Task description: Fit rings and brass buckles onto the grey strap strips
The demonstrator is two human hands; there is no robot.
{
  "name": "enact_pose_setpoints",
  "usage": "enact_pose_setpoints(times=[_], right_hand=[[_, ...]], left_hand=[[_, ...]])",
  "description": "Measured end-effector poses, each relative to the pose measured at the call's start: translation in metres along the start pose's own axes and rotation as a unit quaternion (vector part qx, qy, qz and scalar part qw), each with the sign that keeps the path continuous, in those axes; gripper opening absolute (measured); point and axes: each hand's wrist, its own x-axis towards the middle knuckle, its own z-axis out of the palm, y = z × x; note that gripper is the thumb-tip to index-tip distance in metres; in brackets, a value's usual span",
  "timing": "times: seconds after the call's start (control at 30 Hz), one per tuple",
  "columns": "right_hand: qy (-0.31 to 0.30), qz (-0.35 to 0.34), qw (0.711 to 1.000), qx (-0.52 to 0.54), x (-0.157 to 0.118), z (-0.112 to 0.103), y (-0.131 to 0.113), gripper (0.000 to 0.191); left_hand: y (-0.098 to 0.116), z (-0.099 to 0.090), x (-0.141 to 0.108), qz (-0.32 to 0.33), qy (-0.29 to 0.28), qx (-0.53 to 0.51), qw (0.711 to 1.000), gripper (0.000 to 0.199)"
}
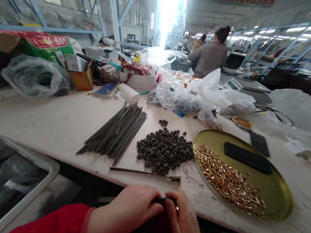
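My sleeve (56,220) is bright red, while the piece (160,200) between my fingers (172,210) is dark, close to the charcoal strips (117,131) and the brownish-black loops (165,151) on the off-white tabletop (46,115), which is flecked and smudged with dark marks. To my right, shiny gold buckles (227,179) and a plain black slab (247,157) show against the olive-gold tray (278,197). Farther back I see a green carton (42,48) patterned with red and white, milky clear bags (180,95), light blue shelf frames (55,29) and a co-worker's grey-brown jacket (211,61).

A dark, narrow strip (160,200), mostly hidden, is pinched in both hands (128,208) (184,220).
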Motion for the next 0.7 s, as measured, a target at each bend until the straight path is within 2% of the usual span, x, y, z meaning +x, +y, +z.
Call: enact_pose_setpoints(times=[0.07, 0.13, 0.2, 0.27, 0.33, 0.37, 0.4, 0.43, 0.53, 0.6, 0.7], right_hand=[[0.057, -0.025, 0.99, -0.125, 0.015, -0.001, 0.021, 0.023], [0.07, -0.082, 0.969, -0.224, 0.027, 0.001, 0.043, 0.028], [0.067, -0.16, 0.947, -0.27, 0.036, 0.006, 0.061, 0.031], [0.068, -0.204, 0.933, -0.29, 0.041, 0.011, 0.073, 0.031], [0.068, -0.21, 0.929, -0.298, 0.043, 0.014, 0.079, 0.03], [0.067, -0.205, 0.929, -0.299, 0.043, 0.014, 0.08, 0.029], [0.066, -0.197, 0.932, -0.298, 0.043, 0.015, 0.08, 0.029], [0.063, -0.188, 0.935, -0.294, 0.043, 0.015, 0.08, 0.03], [0.061, -0.156, 0.945, -0.281, 0.041, 0.015, 0.08, 0.042], [0.067, -0.136, 0.949, -0.276, 0.039, 0.014, 0.08, 0.048], [0.073, -0.108, 0.955, -0.266, 0.036, 0.014, 0.078, 0.048]], left_hand=[[-0.014, 0.005, 0.014, 0.005, 0.081, 0.074, 0.994, 0.01], [-0.029, 0.016, 0.025, 0.052, 0.11, 0.149, 0.981, 0.009], [-0.044, 0.026, 0.032, 0.112, 0.132, 0.187, 0.967, 0.01], [-0.056, 0.025, 0.037, 0.139, 0.162, 0.186, 0.959, 0.009], [-0.068, 0.008, 0.042, 0.081, 0.181, 0.186, 0.962, 0.012], [-0.075, -0.005, 0.045, 0.024, 0.178, 0.194, 0.964, 0.014], [-0.082, -0.02, 0.049, -0.063, 0.165, 0.21, 0.961, 0.017], [-0.09, -0.035, 0.055, -0.112, 0.175, 0.218, 0.954, 0.019], [-0.112, -0.068, 0.073, -0.179, 0.18, 0.224, 0.941, 0.018], [-0.121, -0.074, 0.084, -0.206, 0.176, 0.221, 0.937, 0.019], [-0.125, -0.07, 0.093, -0.237, 0.174, 0.21, 0.933, 0.018]])
